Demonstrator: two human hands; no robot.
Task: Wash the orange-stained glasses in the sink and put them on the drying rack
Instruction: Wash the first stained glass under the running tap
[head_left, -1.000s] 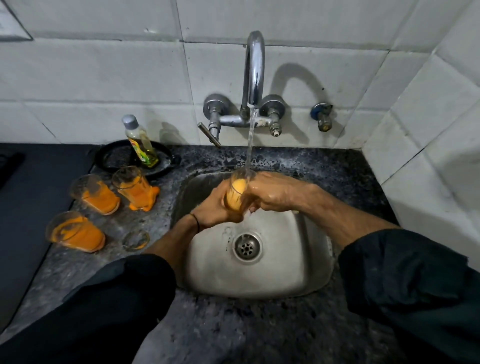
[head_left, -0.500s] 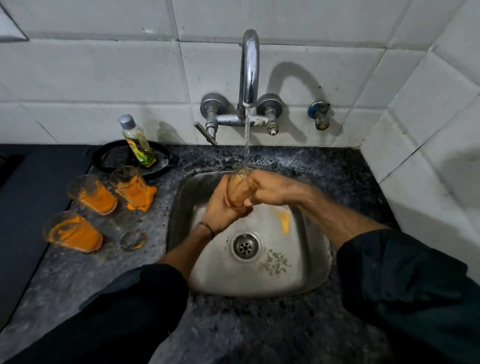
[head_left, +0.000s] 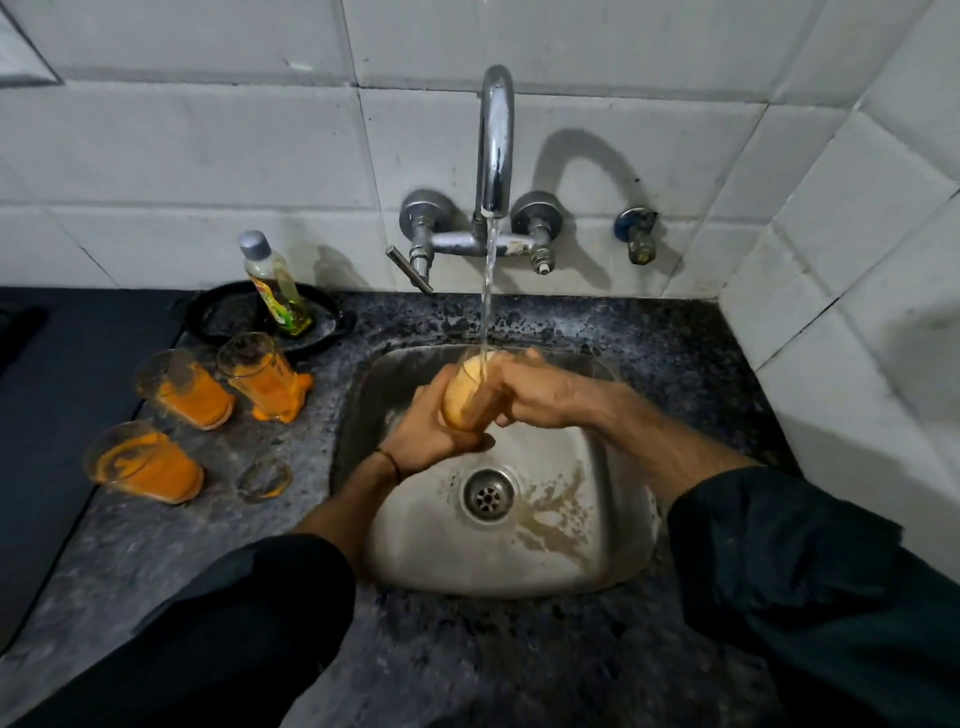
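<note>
1. Counter (head_left: 467, 649): dark speckled stone surrounding the basin. No drying rack is in view, so the transfer route cannot be judged.
2. Sink (head_left: 597, 545): steel basin with orange-brown residue beside the drain. Risk: a dropped glass would strike hard steel and could chip or crack.
3. Faucet (head_left: 496, 140): running. The water stream (head_left: 487, 291) falls into the mouth of the held glass. Risk: a tilted mouth could deflect dyed water onto the sleeves and counter.
4. Left hand (head_left: 431, 426): fingers wrapped round the lower body of the held glass. Right hand (head_left: 545, 395): fingers curled over its upper part near the rim.
5. Held glass (head_left: 465, 400): above the basin, under the stream, pale orange inside. Risk: wet skin on wet glass gives poor friction, so slip is likely if either grip loosens.
6. Stained glasses (head_left: 184, 389), (head_left: 262, 376), (head_left: 143, 462): unwashed, on the counter left of the sink. Risk: a careless reach could tip them.
</note>
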